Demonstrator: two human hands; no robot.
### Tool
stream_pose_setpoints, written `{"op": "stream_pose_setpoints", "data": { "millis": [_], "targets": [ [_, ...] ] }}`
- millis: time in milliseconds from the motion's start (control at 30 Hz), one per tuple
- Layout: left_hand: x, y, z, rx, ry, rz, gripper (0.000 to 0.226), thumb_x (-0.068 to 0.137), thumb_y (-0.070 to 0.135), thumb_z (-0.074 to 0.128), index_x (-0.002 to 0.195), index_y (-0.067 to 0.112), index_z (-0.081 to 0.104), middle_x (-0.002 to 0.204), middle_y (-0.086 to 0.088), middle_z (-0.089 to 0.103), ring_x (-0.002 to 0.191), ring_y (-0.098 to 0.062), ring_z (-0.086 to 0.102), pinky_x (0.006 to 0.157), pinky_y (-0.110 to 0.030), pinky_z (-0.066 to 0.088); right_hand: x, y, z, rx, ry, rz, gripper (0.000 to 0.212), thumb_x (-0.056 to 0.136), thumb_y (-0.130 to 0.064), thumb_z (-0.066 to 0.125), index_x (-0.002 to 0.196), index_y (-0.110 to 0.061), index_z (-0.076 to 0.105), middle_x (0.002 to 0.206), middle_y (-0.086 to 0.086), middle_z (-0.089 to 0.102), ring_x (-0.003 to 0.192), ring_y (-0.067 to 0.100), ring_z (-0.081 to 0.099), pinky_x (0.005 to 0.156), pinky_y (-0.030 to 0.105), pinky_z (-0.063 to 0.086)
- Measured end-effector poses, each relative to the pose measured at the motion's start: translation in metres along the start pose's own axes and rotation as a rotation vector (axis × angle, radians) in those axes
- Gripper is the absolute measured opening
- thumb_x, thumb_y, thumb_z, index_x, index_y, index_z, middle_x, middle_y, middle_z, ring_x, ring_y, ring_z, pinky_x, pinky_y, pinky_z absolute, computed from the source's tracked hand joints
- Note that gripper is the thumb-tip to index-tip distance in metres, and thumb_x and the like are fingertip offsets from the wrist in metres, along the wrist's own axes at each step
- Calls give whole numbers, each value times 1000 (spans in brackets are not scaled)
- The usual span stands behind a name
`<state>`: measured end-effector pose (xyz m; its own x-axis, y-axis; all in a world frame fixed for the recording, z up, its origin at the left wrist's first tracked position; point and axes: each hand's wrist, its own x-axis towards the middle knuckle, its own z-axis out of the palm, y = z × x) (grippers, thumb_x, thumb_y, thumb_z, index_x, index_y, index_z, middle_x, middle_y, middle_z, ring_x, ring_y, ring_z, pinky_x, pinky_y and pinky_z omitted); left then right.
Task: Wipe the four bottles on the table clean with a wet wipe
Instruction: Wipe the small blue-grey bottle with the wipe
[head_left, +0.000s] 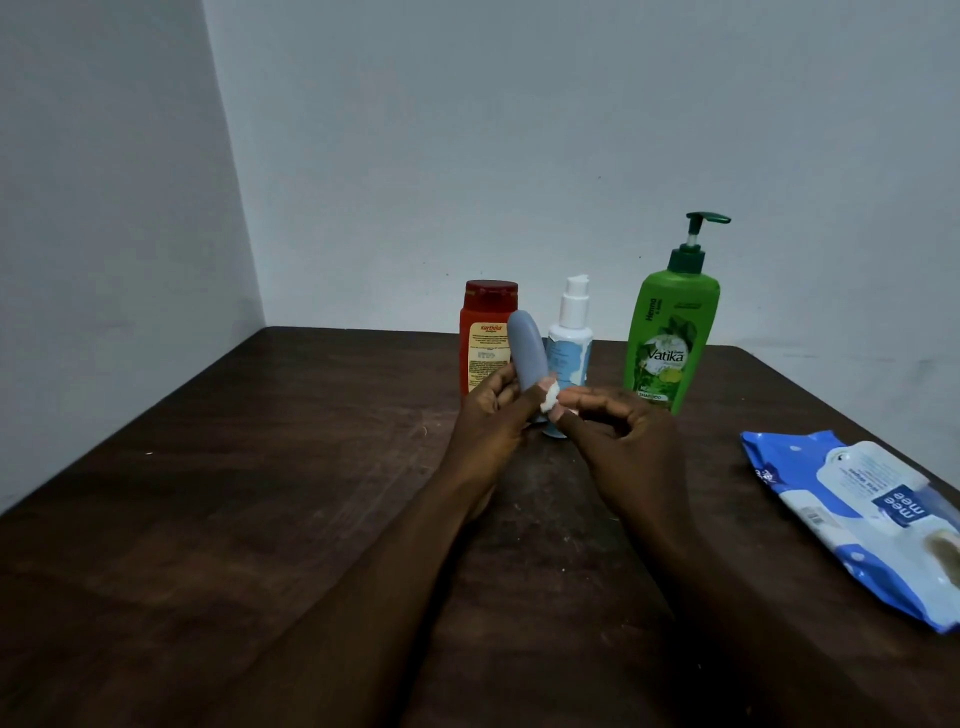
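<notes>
Head view, only one available.

Left hand (491, 415): fingers and thumb wrapped round the lower part of the grey bottle (527, 353), firm grip. The bottle is held up off the table (208, 519), rounded end on top, leaning slightly to the left. No label shows on the side facing the camera. Its bottom end is hidden behind the hands.

Right hand (623, 436): thumb and forefinger pinched on a small balled-up white wet wipe (551, 399). The wad is pressed against the grey bottle low on its right side, just above the left thumb. The other right fingers are loosely curled and hold nothing.

The other three bottles stand upright in a row near the back edge of the table, against the wall (519, 156):
- red Karthika shampoo bottle (485, 325), dark red cap, leftmost, partly covered by the grey bottle and the left hand
- white pump bottle (571, 338) with a pale blue label, middle, just beside the red one; its base is hidden behind the hands
- green Vatika pump bottle (670, 343), rightmost and tallest, dark green pump head pointing right, standing apart from the white one

The pack of mee mee wipes (857, 514), blue and white, lies flat on the right side of the table, well apart from the bottles, its print upside down to the camera. Whether its flap is open I cannot tell.

The table is dark wood with pale scuffs around the middle.
</notes>
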<state>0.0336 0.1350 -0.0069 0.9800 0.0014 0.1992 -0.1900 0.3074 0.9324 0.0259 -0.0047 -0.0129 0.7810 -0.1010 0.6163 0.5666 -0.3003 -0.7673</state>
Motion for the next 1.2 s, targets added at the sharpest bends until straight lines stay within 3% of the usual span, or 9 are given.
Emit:
{"op": "stream_pose_setpoints", "data": {
  "millis": [133, 267, 367, 500, 600, 767, 900, 1033, 1200],
  "targets": [
    [-2, 0, 0, -29, -44, -37, 51, 89, 19, 71, 136, 12, 53, 123, -6, 70, 112, -20, 68, 100, -43, 53, 2, 4, -1, 38, -15, 14, 17, 81, -15, 81, 97, -18, 80, 96, -9, 77, 95, 3, 71, 89, 35, 58],
    [-4, 1, 2, -36, -68, -52, 35, 92, 20, 66, 126, 18, 60, 117, -4, 73, 108, -18, 69, 95, -37, 55, 2, 5, -1, 112, -43, 56, 19, 83, -16, 79, 103, -17, 79, 100, -8, 77, 97, 4, 71, 92, 36, 58],
    [-4, 2, 3, -147, -96, -107, 22, 99, 17, 53, 119, 17, 63, 123, -8, 69, 115, -20, 66, 104, -40, 49, 3, 6, 0, 173, -67, 86, 21, 84, -16, 79, 105, -15, 78, 104, -6, 77, 102, 7, 71, 96, 38, 55],
    [2, -3, 0, -379, -112, -144, 33, 103, 11, 42, 133, 4, 51, 141, -19, 56, 133, -30, 51, 114, -45, 38, 2, 7, 1, 228, -94, 128, 23, 84, -16, 78, 107, -13, 77, 104, -3, 77, 103, 10, 71, 97, 42, 55],
    [2, -1, -1, -494, -128, -154, 48, 96, 14, 47, 142, 0, 43, 144, -21, 52, 136, -31, 48, 111, -41, 41, 0, 5, 2, 254, -121, 166, 25, 85, -18, 78, 109, -14, 77, 104, -4, 77, 102, 10, 71, 97, 41, 55],
    [-1, 2, 2, -525, -126, -146, 44, 89, 17, 53, 129, 0, 50, 141, -24, 54, 133, -35, 50, 114, -45, 38, -1, 4, 3, 281, -141, 202, 26, 83, -16, 78, 109, -14, 77, 103, -3, 77, 101, 12, 72, 96, 42, 56],
    [-2, 4, 4, -434, -88, -105, 25, 98, 10, 50, 96, 3, 74, 114, -18, 71, 110, -26, 66, 101, -39, 50, -2, 1, 3, 263, -128, 145, 23, 83, -9, 77, 106, -9, 77, 103, -2, 77, 101, 9, 71, 96, 37, 56],
    [-1, 6, 8, -258, -11, -67, 17, 100, 8, 47, 89, 4, 60, 64, 3, 70, 62, -3, 68, 57, -18, 54, -1, 1, 3, 231, -118, 107, 19, 83, -8, 78, 102, -10, 78, 104, -2, 77, 102, 10, 71, 97, 38, 56],
    [-1, 5, 6, -256, 9, -99, 17, 96, 7, 55, 112, 4, 57, 95, -8, 69, 77, -9, 71, 68, -22, 58, -2, 4, 4, 231, -103, 120, 20, 82, -11, 79, 102, -11, 78, 103, -2, 77, 102, 12, 71, 96, 41, 56]
  ]
}}
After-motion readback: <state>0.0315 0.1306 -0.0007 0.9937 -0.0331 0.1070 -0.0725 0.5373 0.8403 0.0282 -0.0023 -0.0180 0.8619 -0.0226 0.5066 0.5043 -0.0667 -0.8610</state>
